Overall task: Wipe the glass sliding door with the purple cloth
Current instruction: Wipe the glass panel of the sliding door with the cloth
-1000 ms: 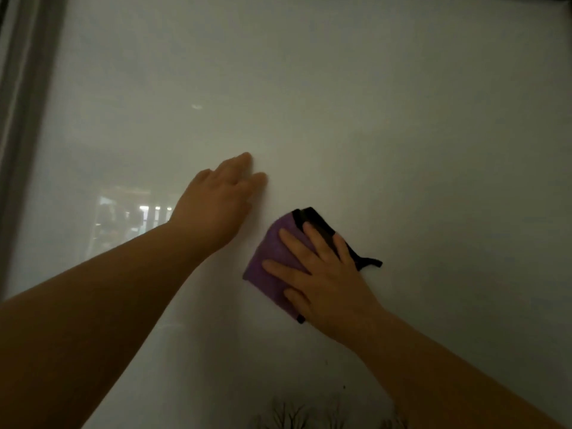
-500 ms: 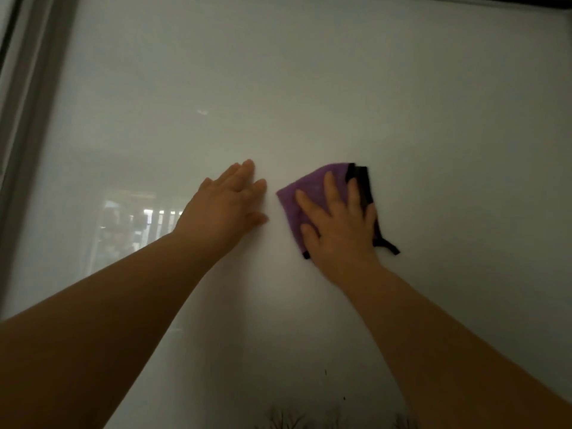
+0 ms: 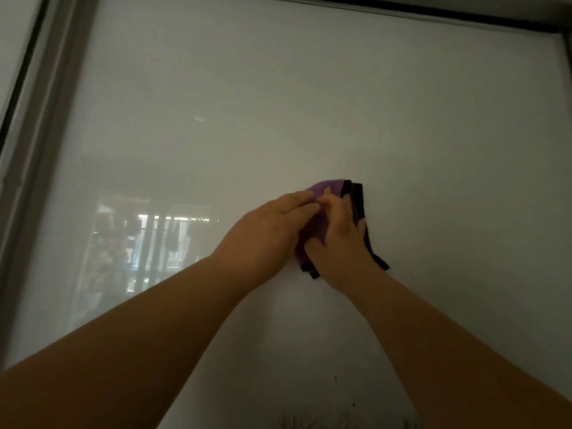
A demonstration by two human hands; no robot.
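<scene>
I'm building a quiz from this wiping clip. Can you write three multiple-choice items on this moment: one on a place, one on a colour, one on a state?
1. Where on the glass sliding door is the purple cloth?
A) tight in the top left corner
B) mid-pane, right of the bright reflection
C) on the floor

2. What colour is the edging of the cloth?
A) white
B) black
C) yellow

3. How do the hands stand?
A) both away from the cloth
B) only one in view
C) left hand and right hand both at the cloth

Answers: 1 B, the reflection lies to its left. 2 B, dark strips run along its right side. 3 C, fingers of both overlap the purple fabric.
</scene>
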